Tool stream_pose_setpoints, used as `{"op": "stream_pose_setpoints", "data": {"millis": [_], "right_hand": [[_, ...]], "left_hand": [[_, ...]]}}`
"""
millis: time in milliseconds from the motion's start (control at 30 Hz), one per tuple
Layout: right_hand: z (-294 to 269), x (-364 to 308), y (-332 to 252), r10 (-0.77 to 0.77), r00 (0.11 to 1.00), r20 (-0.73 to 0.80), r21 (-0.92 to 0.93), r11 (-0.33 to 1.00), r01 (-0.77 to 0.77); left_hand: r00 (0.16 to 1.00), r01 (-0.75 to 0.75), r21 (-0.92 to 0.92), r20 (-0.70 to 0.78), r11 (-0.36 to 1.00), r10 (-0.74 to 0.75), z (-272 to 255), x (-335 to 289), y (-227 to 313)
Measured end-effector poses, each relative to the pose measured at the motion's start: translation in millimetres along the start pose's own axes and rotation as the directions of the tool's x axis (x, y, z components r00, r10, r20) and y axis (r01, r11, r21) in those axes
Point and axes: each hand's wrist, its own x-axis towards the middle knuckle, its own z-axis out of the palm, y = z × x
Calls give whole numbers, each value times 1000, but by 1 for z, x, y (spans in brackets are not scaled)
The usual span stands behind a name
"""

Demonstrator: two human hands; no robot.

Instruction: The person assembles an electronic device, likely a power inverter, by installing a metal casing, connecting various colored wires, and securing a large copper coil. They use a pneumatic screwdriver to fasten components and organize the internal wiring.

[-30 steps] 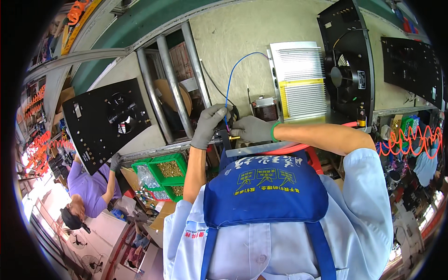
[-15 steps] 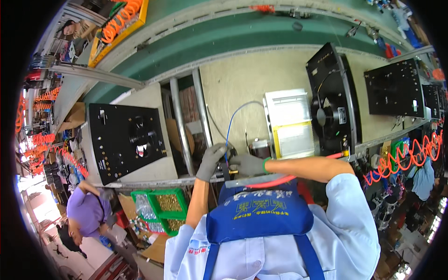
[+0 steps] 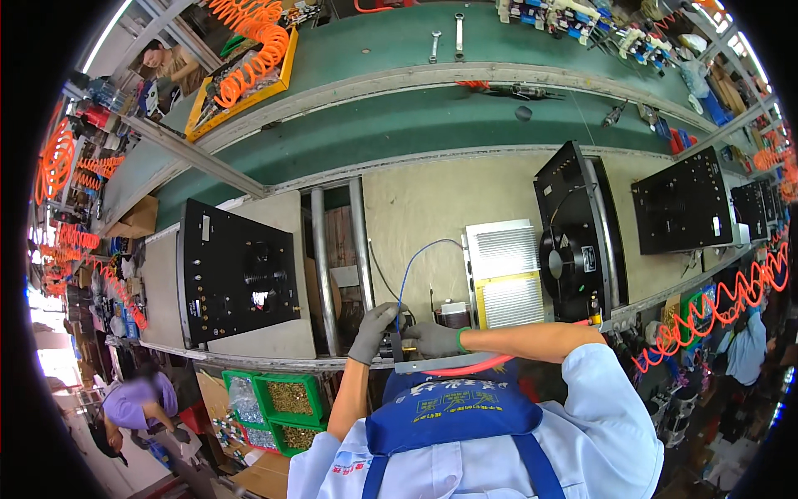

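Observation:
Both my hands wear grey gloves and meet at the near edge of the workbench. My left hand (image 3: 376, 334) has its fingers curled closed at a small dark part, largely hidden by the glove. Just beside it, my right hand (image 3: 436, 339) is closed too, and what it grips is too small to make out. A blue wire (image 3: 406, 287) comes down between the hands from a finned silver heat sink (image 3: 504, 254) with a yellow strip. Behind my right hand stands a small dark cylindrical part (image 3: 453, 313) with a pale top.
Black panels with fans stand left (image 3: 237, 279) and right (image 3: 569, 233) along the bench. Metal rollers (image 3: 322, 266) cross a gap left of my hands. Green bins (image 3: 287, 395) hold small hardware below the bench. Two wrenches (image 3: 459, 37) lie on the far shelf. A person in purple (image 3: 141, 403) bends at lower left.
The view has tilted up, so the bench sits lower and more of the far shelf shows. My hands stay together at the same spot by the blue wire.

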Motion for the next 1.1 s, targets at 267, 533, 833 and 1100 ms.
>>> {"op": "stream_pose_setpoints", "data": {"millis": [267,533,833,1100], "right_hand": [[5,15,20,-13,998,56,-77,997,18],[-203,42,-66,-300,879,-370,-677,735,-34],[-446,61,-216,-516,449,-729,-672,414,-614],[-424,53,-190,-796,361,-486,-830,290,-477]], "left_hand": [[999,-16,-39,33,999,17,0,-1,5],[999,41,-94,2,995,-41,0,-3,8],[998,56,-46,3,997,-55,-2,3,16],[995,92,-34,-33,995,-93,0,2,15]]}}
